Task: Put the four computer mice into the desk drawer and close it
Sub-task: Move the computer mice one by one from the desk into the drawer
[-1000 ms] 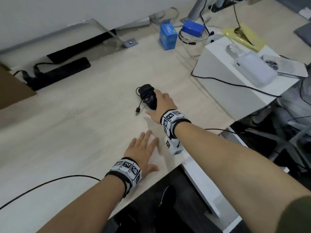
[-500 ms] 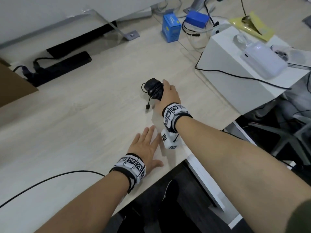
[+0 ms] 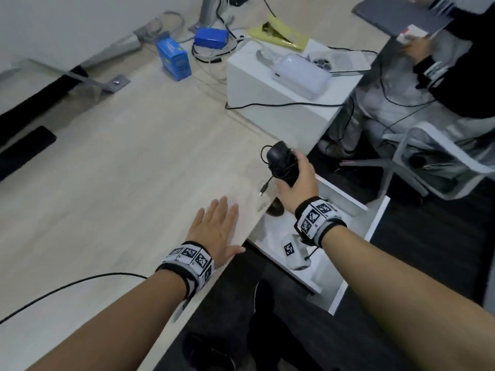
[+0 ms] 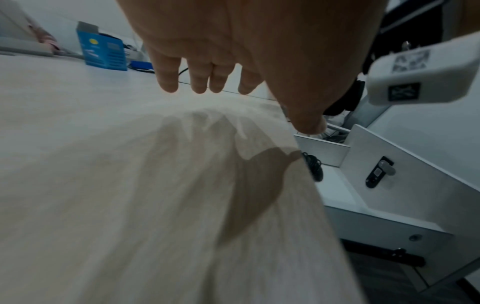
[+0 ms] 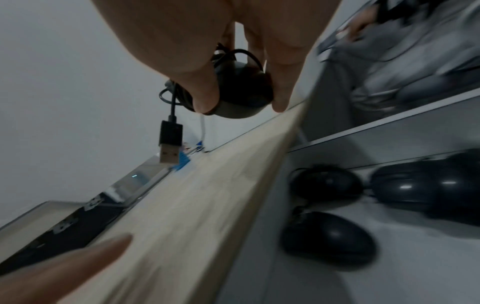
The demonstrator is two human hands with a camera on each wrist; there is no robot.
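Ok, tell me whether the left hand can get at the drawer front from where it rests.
Probably yes: the left hand lies flat at the desk edge, the drawer front stands open beside it, nothing between.

Pinched between thumb and fingers of the right hand (image 5: 207,51), a black computer mouse wrapped in its own cord (image 5: 241,90) hangs over the pale wooden worktop's edge (image 5: 207,195), its USB plug (image 5: 169,144) dangling, while three black mice (image 5: 328,236) lie in the open white drawer (image 5: 298,277) below.
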